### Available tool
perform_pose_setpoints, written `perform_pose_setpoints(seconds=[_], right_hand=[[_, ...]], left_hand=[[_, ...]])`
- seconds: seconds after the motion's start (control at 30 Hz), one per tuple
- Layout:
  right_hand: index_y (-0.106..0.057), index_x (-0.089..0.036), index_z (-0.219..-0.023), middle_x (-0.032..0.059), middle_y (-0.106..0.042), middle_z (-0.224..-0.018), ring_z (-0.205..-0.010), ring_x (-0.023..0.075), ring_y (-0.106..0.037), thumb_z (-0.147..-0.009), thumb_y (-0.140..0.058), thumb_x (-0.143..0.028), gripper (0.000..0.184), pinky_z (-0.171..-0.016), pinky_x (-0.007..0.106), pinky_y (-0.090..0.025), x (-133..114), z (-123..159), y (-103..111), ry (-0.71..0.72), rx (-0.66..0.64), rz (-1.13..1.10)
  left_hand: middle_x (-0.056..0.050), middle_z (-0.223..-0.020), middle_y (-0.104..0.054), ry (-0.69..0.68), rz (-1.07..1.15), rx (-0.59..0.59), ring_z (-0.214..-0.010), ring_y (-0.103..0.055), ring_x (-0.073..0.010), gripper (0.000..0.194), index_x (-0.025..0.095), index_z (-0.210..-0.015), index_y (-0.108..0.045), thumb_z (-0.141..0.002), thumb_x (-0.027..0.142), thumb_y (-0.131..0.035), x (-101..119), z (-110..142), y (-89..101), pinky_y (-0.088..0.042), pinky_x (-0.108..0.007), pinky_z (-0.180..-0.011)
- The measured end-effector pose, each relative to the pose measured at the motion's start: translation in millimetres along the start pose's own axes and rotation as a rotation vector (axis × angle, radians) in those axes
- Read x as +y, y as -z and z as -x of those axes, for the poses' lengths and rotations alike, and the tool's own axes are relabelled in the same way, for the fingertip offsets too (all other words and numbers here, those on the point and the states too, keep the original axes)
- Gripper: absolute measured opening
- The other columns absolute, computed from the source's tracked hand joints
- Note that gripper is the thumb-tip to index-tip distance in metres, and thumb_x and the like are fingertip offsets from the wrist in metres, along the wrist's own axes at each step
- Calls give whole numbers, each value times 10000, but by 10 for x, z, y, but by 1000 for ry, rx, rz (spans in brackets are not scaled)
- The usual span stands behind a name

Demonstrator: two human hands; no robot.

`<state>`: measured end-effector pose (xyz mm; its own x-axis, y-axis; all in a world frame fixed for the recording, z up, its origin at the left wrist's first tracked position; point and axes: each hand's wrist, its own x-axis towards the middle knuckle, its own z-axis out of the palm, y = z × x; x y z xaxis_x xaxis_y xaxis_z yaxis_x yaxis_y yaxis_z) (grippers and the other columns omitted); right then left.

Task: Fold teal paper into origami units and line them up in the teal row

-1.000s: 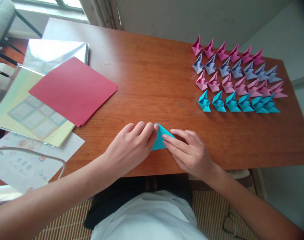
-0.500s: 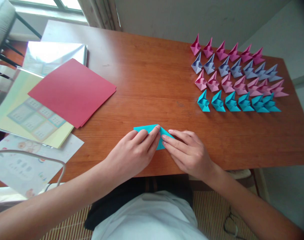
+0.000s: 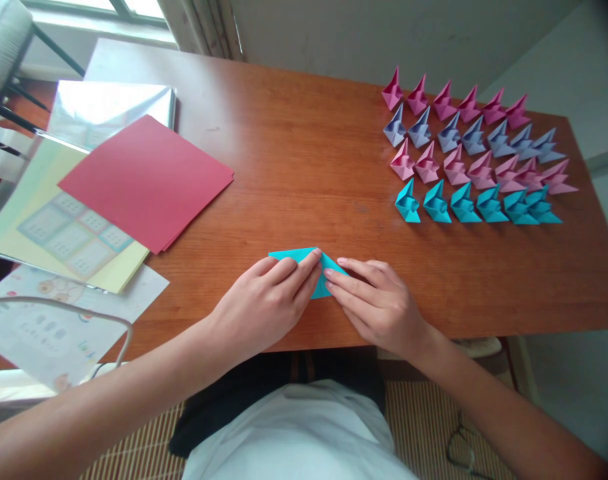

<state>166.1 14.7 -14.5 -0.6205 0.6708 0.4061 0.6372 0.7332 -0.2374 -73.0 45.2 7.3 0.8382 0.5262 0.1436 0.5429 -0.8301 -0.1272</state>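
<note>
A folded sheet of turquoise origami paper (image 3: 322, 288) lies near the front edge of the table, partly covered by both hands. My left hand (image 3: 270, 295) is over its left half, with the index fingertip pressed at the top corner. On the right side, my right hand (image 3: 377, 299) has its fingers on the slanted folded edge, pinching the paper against the tabletop. Both thumbs are mostly hidden beneath the hands.
Rows of folded paper figures stand at the back right: magenta (image 3: 443, 103), lavender (image 3: 449, 135), pink (image 3: 455, 167) and turquoise (image 3: 465, 205). Red paper sheets (image 3: 151, 183) lie on yellow packs (image 3: 27, 177) at the left. A white cable (image 3: 84, 308) crosses a printed sheet (image 3: 44, 333).
Almost nothing differs. Both hands keep their hold on the turquoise paper, and the whole view has shifted very slightly.
</note>
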Motion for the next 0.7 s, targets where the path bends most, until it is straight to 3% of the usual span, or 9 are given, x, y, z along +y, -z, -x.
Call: perform_pose_setpoints(seconds=[0.23, 0.7], right_hand=[[-752, -200, -1178, 60, -756, -1264, -1263, 267, -649, -953, -623, -86, 284, -957, 433, -533, 17, 30, -17, -36, 7, -53], [-725, -150, -1214, 93, -744, -1283, -1281, 289, -641, -956, -610, -57, 297, -985, 465, -569, 46, 39, -17, -23, -1, -141]], left_hand=[[-138, -1493, -594, 3, 21, 16, -1017, -657, -218, 389, 97, -1351, -657, -1003, 147, -488, -11, 14, -24, -544, -342, -802], [-108, -1499, -593, 14, 44, -17, -996, -644, -209, 387, 110, -1355, -651, -1000, 137, -497, -6, 32, -45, -553, -343, -808]])
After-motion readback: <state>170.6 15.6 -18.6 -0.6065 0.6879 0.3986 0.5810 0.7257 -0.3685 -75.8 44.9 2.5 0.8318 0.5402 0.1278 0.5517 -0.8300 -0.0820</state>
